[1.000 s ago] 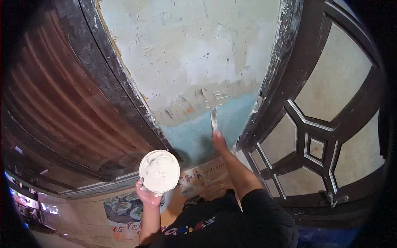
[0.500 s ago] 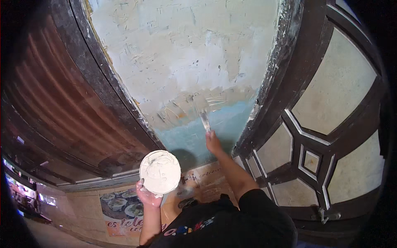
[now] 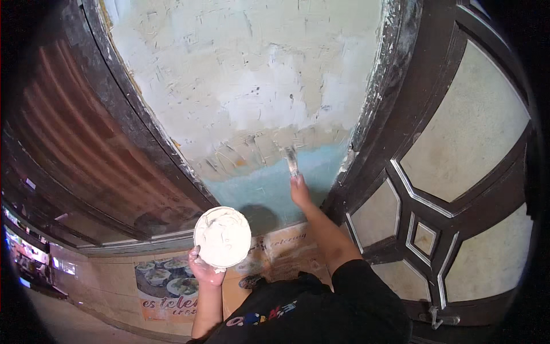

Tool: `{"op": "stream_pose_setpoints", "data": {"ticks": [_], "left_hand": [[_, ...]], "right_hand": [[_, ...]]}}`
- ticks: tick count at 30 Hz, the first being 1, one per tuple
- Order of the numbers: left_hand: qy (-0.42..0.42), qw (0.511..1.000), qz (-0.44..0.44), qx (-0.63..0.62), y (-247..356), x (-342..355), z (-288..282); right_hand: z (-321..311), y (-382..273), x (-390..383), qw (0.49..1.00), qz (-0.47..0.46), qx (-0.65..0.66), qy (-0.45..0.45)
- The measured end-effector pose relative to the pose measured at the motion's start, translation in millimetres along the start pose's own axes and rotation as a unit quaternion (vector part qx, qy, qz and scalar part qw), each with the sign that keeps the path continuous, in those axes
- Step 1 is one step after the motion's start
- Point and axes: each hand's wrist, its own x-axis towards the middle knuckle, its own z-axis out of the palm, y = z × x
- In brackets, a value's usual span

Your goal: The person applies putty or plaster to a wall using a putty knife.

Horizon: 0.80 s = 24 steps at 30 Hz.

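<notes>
My left hand (image 3: 207, 269) grips a round white tub (image 3: 222, 235) of pale, creamy paste from below, low in the view and left of centre. My right hand (image 3: 298, 192) is closed on the handle of a putty knife (image 3: 291, 157), whose blade is against the wall (image 3: 269, 74) at the lower edge of a rough cream patch. Ridged strokes of paste (image 3: 240, 152) mark the wall left of the blade; below them is a band of pale turquoise paint (image 3: 252, 186).
Dark frames with flaking edges (image 3: 137, 86) flank the wall. A brown panel with ribbed drapery (image 3: 80, 132) stands left, and a dark panelled door (image 3: 470, 132) with a metal handle (image 3: 441, 318) right. A printed sheet (image 3: 166, 286) with food pictures lies below, near my feet.
My right hand and knife went left and a little down, then back slightly to the right and up along the patch's lower edge. My left hand still holds the tub in much the same place.
</notes>
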Motion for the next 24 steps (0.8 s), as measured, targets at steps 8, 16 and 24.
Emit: {"op": "stream_pose_setpoints", "data": {"ticks": [8, 16, 24], "left_hand": [[0.051, 0.998, 0.026, 0.002, -24, 2, -4], [0.015, 1.0, 0.015, -0.005, -50, 11, 10], [0.028, 0.999, 0.042, 0.0, -69, 9, 7]], "right_hand": [[-26, 35, -15, 0.995, -0.069, 0.027, 0.061], [-27, 2, 4, 0.996, -0.041, -0.065, -0.036], [-45, 47, -21, 0.996, -0.088, -0.007, 0.015]]}}
